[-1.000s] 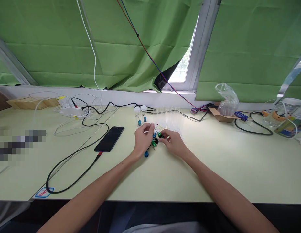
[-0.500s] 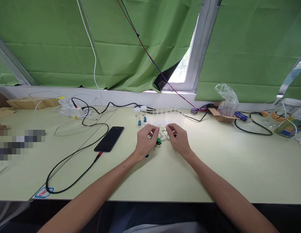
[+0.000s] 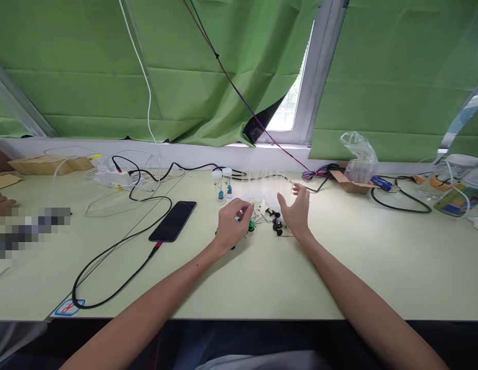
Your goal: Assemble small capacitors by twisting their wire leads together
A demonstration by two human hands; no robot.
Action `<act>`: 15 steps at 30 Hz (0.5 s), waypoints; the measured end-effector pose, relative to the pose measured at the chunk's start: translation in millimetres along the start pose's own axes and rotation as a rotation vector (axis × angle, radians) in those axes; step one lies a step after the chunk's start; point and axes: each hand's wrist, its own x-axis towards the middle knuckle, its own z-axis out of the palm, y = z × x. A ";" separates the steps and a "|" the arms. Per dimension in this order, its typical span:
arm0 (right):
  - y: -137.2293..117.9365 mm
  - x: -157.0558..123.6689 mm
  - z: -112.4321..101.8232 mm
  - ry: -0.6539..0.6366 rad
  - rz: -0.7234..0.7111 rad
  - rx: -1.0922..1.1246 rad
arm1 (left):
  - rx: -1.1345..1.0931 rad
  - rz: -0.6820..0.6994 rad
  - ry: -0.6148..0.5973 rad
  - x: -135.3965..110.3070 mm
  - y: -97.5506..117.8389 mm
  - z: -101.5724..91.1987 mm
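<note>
A small heap of electronic parts lies mid-table: green pieces [image 3: 251, 224], black pieces [image 3: 276, 224] and thin wire leads [image 3: 261, 217]. My left hand [image 3: 231, 226] rests over the heap's left side, fingers curled and pinched on something I cannot make out. My right hand [image 3: 295, 211] is raised just right of the heap, fingers spread, holding nothing. It reaches toward a row of clear plastic vials [image 3: 267, 187] behind the heap. Two capped vials [image 3: 223, 187] with blue parts inside stand to the left of that row.
A black phone [image 3: 173, 220] lies left of my hands, on a black cable [image 3: 119, 246] looping toward the front edge. A white power strip [image 3: 111, 177] with cords sits back left. A cardboard box with a plastic bag [image 3: 356, 167] and jars [image 3: 460, 180] stand back right. Another person's hand [image 3: 0, 203] shows far left.
My right hand lifted off the heap, opened and moved back and right toward the clear vials, uncovering the black pieces. My left hand stayed over the parts with only small finger shifts.
</note>
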 end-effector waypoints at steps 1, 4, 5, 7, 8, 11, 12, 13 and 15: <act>1.8 -0.1 1.1 -0.023 0.008 0.002 | 0.000 -0.001 0.001 0.0 0.2 0.0; 4.3 -0.8 2.4 -0.076 0.037 0.016 | -0.006 -0.004 -0.005 0.2 0.7 0.2; 4.7 -0.9 2.5 -0.088 0.049 0.021 | -0.007 -0.001 -0.006 0.2 0.8 0.3; 5.5 -0.8 2.4 -0.106 0.073 0.033 | -0.008 0.006 -0.006 0.2 0.8 0.4; 6.0 -0.6 2.3 -0.114 0.082 0.043 | -0.008 0.009 -0.004 0.1 0.8 0.5; 7.7 0.1 2.1 -0.125 0.101 0.070 | -0.010 0.006 -0.005 -0.1 1.1 0.4; 7.9 0.3 1.9 -0.126 0.106 0.078 | -0.013 0.004 -0.008 -0.2 1.3 0.3; 7.9 0.5 1.6 -0.127 0.114 0.085 | -0.014 0.002 -0.009 -0.2 1.4 0.3; 6.9 0.9 0.7 -0.127 0.137 0.101 | -0.018 -0.002 -0.013 -0.3 1.3 0.3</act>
